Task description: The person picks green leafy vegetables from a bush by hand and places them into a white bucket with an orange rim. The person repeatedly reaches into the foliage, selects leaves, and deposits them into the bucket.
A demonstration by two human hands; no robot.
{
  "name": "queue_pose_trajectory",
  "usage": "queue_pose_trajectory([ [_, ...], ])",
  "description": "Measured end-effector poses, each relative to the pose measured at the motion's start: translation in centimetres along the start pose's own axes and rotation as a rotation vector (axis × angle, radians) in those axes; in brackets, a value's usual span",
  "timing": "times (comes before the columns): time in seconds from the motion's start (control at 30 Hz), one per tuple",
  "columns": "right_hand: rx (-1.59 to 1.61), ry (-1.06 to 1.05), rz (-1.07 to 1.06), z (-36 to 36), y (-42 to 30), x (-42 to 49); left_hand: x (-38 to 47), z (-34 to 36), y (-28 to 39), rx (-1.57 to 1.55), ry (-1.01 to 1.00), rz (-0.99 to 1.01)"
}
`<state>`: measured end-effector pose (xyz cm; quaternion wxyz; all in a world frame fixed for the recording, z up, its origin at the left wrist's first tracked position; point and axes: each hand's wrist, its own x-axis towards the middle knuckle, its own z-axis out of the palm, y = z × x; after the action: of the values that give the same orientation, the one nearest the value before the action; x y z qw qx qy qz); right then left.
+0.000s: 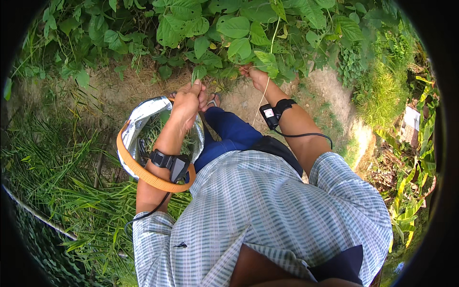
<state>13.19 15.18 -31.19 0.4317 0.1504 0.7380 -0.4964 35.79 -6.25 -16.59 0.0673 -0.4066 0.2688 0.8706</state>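
Observation:
My left hand (188, 100) is closed on several thin green pods or stems (195, 76), whose tips stick up past the thumb. A silver foil-lined bag (143, 111) with an orange webbing strap (143, 174) hangs from my left forearm, holding a heap of thin green plant pieces (152, 134). My right hand (254, 73) reaches to the lower edge of the leafy vines (235, 28), its fingertips partly among the leaves; whether they grip anything cannot be told. A pale, thin stem or string (266, 89) runs down past the right wrist.
Broad-leaved vines, some leaves with holes, fill the far side. Bare dirt path (308, 97) lies beneath them, with my sandalled foot (214, 101) on it. Long grass (71, 158) grows at left, a pale pole (39, 215) beyond it. Bushy plants (380, 97) stand at right.

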Motion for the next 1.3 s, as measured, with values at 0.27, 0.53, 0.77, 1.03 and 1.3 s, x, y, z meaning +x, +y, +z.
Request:
queue_pose_trajectory([
  [0.27, -0.37, -0.451, -0.072, -0.3, -7.1, -17.3, -4.0, 4.4, 3.8, 0.475, -0.259, 0.083],
  [0.53, -0.203, -0.43, -0.347, 3.6, -10.8, -25.4, -5.7, 9.0, 3.5, 1.229, -0.354, 0.351],
  [0.77, 0.094, -0.487, -0.303, 1.4, -9.7, -25.3, -7.4, 11.8, 4.9, 1.329, -0.408, 0.092],
  [1.03, 0.2, -0.529, -0.142, -0.5, -9.3, -23.7, -6.0, 12.7, 7.1, 1.071, -0.15, 0.354],
  [1.3, -0.266, -1.047, -0.257, 6.9, -6.8, -26.9, -5.6, 14.7, 8.4, 0.811, 0.008, 0.533],
])
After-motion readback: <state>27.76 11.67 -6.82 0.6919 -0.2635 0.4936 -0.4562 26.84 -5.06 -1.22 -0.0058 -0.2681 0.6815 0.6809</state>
